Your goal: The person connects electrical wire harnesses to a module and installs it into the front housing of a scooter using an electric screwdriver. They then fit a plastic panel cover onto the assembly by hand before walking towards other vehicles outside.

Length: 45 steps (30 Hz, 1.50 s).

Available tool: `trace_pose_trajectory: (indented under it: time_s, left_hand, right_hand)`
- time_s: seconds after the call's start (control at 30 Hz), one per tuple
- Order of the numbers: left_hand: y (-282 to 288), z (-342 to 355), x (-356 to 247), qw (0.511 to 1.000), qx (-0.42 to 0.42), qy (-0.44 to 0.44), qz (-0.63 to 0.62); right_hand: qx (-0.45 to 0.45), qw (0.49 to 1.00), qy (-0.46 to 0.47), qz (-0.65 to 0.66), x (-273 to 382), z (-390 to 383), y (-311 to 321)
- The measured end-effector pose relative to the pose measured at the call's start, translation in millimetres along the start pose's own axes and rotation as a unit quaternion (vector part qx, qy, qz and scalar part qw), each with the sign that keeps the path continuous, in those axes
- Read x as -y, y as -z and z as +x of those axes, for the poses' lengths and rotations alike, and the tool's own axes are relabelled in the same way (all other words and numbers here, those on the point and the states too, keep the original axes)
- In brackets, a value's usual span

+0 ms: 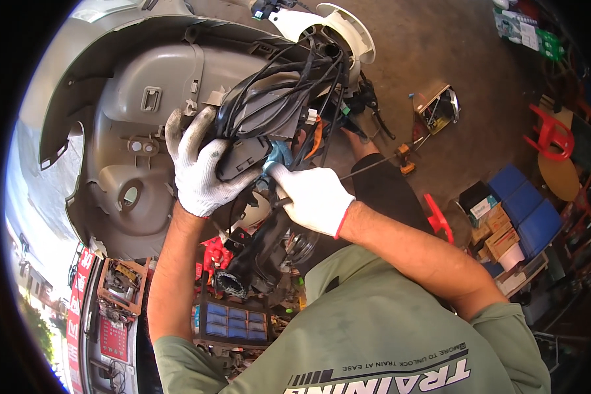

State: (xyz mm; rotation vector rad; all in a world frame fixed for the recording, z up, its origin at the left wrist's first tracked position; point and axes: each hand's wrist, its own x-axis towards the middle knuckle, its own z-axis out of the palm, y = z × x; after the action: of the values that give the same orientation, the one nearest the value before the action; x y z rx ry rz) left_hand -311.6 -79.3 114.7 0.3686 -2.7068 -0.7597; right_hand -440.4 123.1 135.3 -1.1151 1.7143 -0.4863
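Head view, hidden parts: the tip of the slim tool (279, 200) is lost among dark parts; the black cable bundle (289, 85) covers much of the grey plastic body panel (121, 141).
Head view, cut off: the panel runs out of frame at the top and left.
Head view, containers: cardboard boxes (499, 240) on the floor at right, contents unclear; a wooden tray (121, 282) at lower left holds small parts.
Left hand (200, 167): gloved, fingers curled around a black connector block (243, 157) beneath the cables.
Right hand (315, 197): gloved, fist clenched on the tool's handle, just right of the block.
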Motion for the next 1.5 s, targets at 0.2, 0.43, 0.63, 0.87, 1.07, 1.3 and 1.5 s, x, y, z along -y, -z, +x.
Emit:
trace_pose_trajectory:
  time_s: [0.2,0.43,0.63,0.87,1.07,1.3,1.5]
  left_hand:
    - [0,4,-5,0.999,0.024,-0.002,0.032]
    - [-4,-4,-1,0.999,0.031,0.007,0.021]
    - [-2,-9,4,0.999,0.032,0.012,-0.001]
    - [5,4,-6,0.998,-0.001,0.056,0.015]
    - [15,0,-17,0.998,0.018,0.054,0.002]
    - [13,-3,-26,0.989,0.052,0.120,-0.070]
    - [22,22,-36,0.973,0.161,0.160,-0.039]
  right_hand:
    - [0.005,1.000,-0.018,0.003,-2,7,13]
    - [-0.077,0.995,-0.062,0.014,-2,7,35]
    - [-0.050,0.949,-0.215,0.225,7,37,66]
    - [-0.084,0.949,-0.224,0.205,-8,55,52]
    - [-0.058,0.949,-0.236,0.200,-4,59,63]
    - [-0.009,0.979,-0.195,0.066,16,63,87]
    - [-0.007,0.970,-0.211,0.118,-3,63,74]
